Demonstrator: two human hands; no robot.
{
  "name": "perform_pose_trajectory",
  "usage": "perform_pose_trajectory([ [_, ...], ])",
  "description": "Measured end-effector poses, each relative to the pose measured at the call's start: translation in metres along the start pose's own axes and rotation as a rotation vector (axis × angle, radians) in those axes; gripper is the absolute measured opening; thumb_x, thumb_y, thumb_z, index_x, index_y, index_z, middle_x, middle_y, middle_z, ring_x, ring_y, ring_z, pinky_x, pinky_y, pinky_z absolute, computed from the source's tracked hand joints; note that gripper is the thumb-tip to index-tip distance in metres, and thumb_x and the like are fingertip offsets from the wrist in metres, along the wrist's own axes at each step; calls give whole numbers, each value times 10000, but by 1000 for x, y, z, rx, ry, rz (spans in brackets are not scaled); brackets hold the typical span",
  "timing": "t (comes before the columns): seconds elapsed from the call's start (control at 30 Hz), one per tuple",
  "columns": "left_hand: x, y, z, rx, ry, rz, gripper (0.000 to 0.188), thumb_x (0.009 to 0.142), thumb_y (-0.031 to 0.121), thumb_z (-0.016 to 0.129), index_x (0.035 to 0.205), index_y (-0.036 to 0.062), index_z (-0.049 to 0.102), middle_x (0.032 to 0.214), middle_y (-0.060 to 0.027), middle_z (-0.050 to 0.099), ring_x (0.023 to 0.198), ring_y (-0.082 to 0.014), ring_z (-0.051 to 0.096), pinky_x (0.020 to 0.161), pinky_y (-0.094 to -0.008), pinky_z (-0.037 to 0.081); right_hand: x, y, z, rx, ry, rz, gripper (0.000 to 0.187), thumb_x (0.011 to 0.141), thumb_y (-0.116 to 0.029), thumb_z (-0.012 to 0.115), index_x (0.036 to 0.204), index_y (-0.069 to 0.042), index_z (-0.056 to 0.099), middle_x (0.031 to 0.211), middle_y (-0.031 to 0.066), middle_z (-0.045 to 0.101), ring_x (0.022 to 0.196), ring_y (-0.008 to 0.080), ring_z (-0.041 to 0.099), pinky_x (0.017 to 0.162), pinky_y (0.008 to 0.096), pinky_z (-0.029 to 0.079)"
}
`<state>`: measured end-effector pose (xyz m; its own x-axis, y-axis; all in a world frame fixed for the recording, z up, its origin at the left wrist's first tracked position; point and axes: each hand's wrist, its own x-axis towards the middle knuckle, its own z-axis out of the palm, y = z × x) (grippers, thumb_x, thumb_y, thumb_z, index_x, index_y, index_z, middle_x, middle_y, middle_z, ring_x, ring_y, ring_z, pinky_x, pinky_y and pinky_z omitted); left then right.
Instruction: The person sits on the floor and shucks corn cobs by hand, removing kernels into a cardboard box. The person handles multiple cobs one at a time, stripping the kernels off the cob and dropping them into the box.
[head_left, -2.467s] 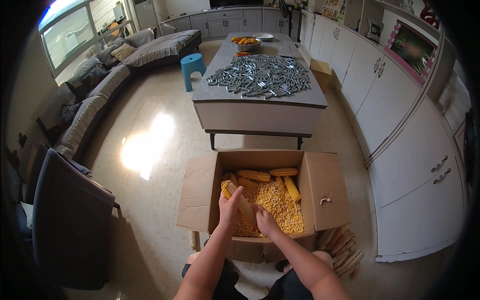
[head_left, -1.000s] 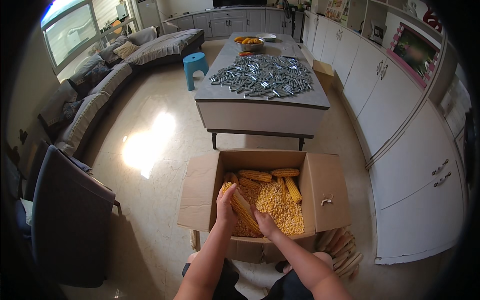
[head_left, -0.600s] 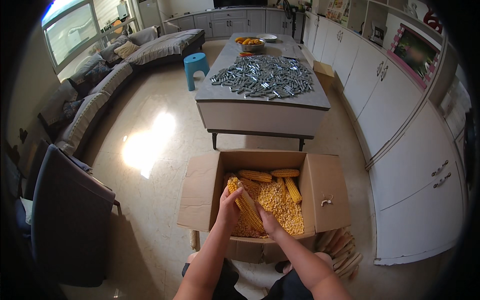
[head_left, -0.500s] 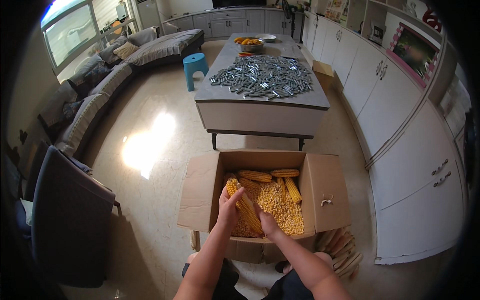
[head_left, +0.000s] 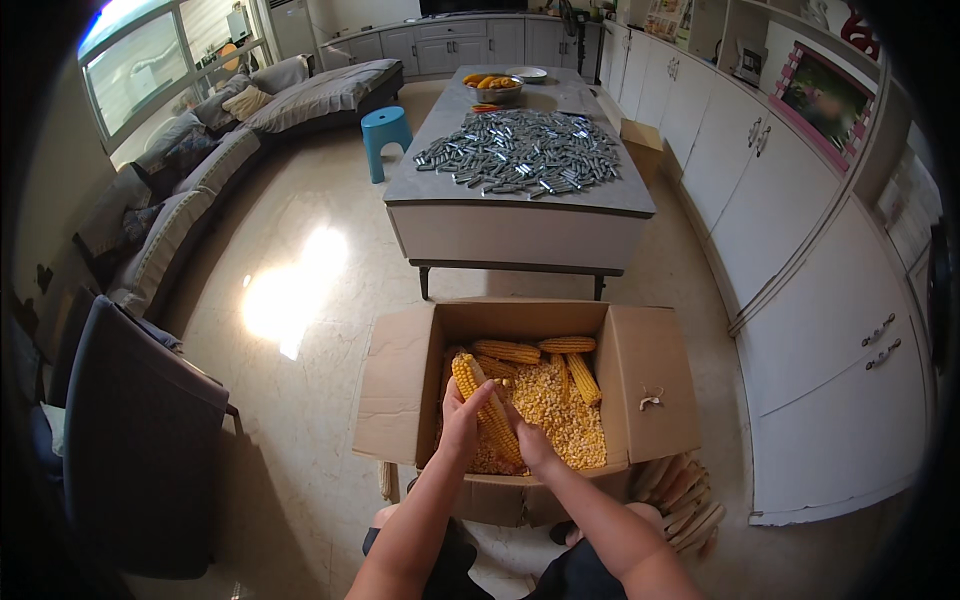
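Gripping one corn cob [head_left: 484,405] over the cardboard box [head_left: 400,385], both hands appear mid-way through stripping kernels. Left hand [head_left: 460,430] wraps its near left side, fingers curled shut; right hand [head_left: 533,447] clasps the lower end. Next move likely needs a firm twist. Beyond the fingers lie loose kernels [head_left: 555,410] and whole cobs [head_left: 540,350].

Left hand [head_left: 462,432]: bare, no glove, ring or watch to be seen.
Right hand [head_left: 533,446]: bare, likewise unadorned.
Forearms: uncovered from the fingers back to the lower edge, no sleeves in view.
Legs: dark shorts, knees uncovered behind the wrists.
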<state>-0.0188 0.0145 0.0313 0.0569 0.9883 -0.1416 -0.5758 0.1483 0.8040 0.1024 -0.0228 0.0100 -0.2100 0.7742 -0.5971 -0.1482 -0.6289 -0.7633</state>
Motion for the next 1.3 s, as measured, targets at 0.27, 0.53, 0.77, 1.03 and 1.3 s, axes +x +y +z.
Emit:
perform_pose_trajectory([
  [0.27,-4,-1,13,134,127,37,265,758,97,668,930,89,467,788,4,521,671,-76,505,584,-229,432,16,29,-2,-157,87,-261,471,940,-418,311,1253,-101,464,1014,70,586,829,126,567,696,269,472],
  [0.53,-7,-1,4,-58,98,-50,247,778,153,634,944,90,463,805,-17,513,720,-114,518,615,-267,443,30,44,-4,-252,254,-425,541,908,-409,358,985,80,575,863,149,602,828,240,552,743,340,411],
  [0.77,-12,-3,1,-37,-26,-83,373,762,163,662,1042,81,430,860,-18,503,772,-116,515,670,-255,441,30,28,-19,-115,99,-93,706,843,-615,356,1043,31,559,879,137,587,777,213,559,641,314,436],
  [1.03,-22,-18,8,248,108,40,418,706,130,712,993,65,416,830,-24,504,754,-115,519,664,-276,455,20,37,-17,-250,187,-69,714,861,-588,348,1082,60,551,1033,182,579,967,256,547,806,331,427],
  [1.3,-29,-29,22,248,246,61,354,823,306,620,993,63,426,831,-31,514,725,-108,500,623,-264,431,-1,34,-31,-412,99,-501,569,896,-491,375,1133,6,519,1068,149,577,973,262,543,808,348,419],
])
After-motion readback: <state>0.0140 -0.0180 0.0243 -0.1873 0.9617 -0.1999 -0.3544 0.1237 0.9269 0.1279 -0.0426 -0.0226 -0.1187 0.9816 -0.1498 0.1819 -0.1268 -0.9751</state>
